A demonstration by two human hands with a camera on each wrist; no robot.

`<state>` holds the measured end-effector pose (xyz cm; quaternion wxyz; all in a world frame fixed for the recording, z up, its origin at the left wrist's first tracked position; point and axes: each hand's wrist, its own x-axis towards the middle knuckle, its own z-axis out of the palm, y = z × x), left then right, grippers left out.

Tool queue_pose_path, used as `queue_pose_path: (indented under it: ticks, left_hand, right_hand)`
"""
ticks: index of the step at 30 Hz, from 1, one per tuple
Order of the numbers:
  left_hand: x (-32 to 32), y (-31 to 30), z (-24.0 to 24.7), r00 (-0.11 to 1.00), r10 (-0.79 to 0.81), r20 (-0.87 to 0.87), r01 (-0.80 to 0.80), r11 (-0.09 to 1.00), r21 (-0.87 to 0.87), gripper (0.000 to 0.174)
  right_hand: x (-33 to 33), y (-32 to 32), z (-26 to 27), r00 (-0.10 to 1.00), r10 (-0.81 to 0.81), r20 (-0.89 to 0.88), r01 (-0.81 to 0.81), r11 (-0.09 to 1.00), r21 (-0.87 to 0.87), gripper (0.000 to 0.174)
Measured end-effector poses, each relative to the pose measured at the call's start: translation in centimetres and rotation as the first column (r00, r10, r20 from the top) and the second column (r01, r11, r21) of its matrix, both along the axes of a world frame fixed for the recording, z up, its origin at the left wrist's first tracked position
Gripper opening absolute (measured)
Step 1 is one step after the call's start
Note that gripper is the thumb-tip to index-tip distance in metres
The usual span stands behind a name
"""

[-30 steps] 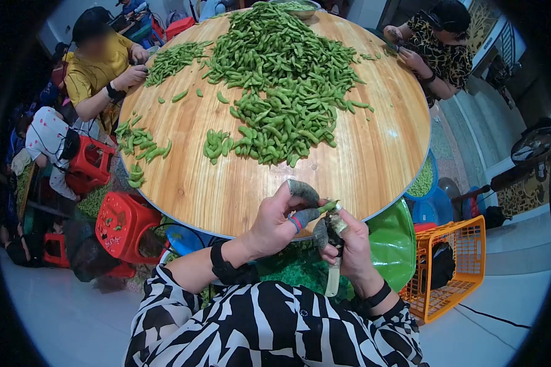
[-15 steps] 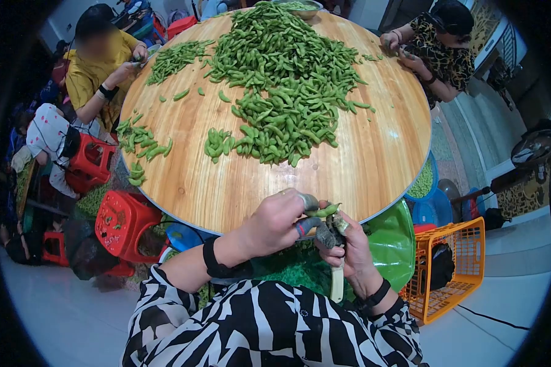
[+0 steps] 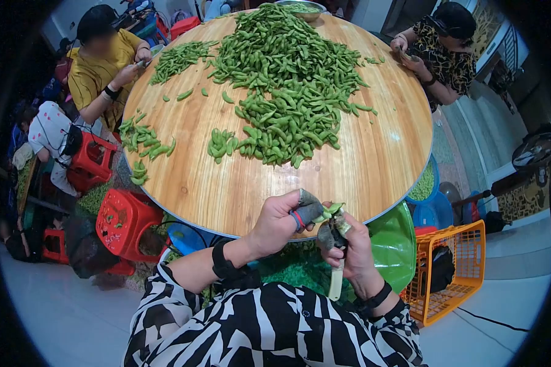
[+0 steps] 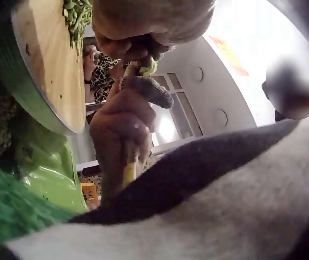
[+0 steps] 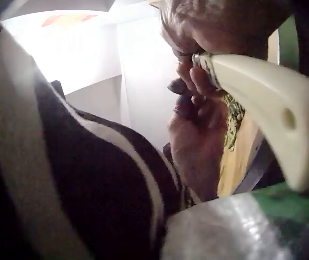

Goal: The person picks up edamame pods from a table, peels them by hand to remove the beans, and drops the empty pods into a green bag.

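Observation:
My left hand, with dark cloth covers on its thumb and a finger, pinches a green edamame pod just past the table's near edge. Right beside it, my right hand grips a tool by its white handle, fingers curled round it, with the pod's far end close to its thumb. The right wrist view shows this curved white handle with a hole near its end; the tool's working end is hidden in the hand. A dark finger cover shows on my right hand in the left wrist view.
A large heap of edamame pods covers the middle of the round wooden table. Smaller piles lie left. Two people sit across it. A green plastic sheet and an orange crate stand right; a red stool stands left.
My left hand rolled over with its knuckles up, then turned back, thumb cover on top. The pod stays between the hands and now looks broader. My right hand keeps its grip on the white handle.

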<state>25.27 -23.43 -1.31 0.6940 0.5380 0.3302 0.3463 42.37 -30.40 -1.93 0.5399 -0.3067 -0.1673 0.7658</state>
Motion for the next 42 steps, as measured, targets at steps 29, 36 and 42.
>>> queue_pose_path:
  ticks: [29,36,42]
  left_hand:
    - [0.4,-2.2,-2.0,0.976,-0.212,-0.042,0.215,0.971,0.102,0.029]
    - [0.9,-2.5,-3.5,0.968,-0.238,-0.078,0.247,0.957,0.150,0.031]
    - [0.6,-2.4,-2.9,0.947,-0.321,-0.019,0.319,0.945,-0.063,0.033]
  right_hand:
    - [0.3,-0.8,0.5,0.030,-0.660,0.750,-0.445,0.663,0.601,0.028]
    - [0.1,-1.3,1.1,-0.035,-0.676,0.736,-0.527,0.638,0.561,0.034]
    - [0.6,-1.7,0.5,-0.030,-0.632,0.775,-0.520,0.672,0.527,0.034]
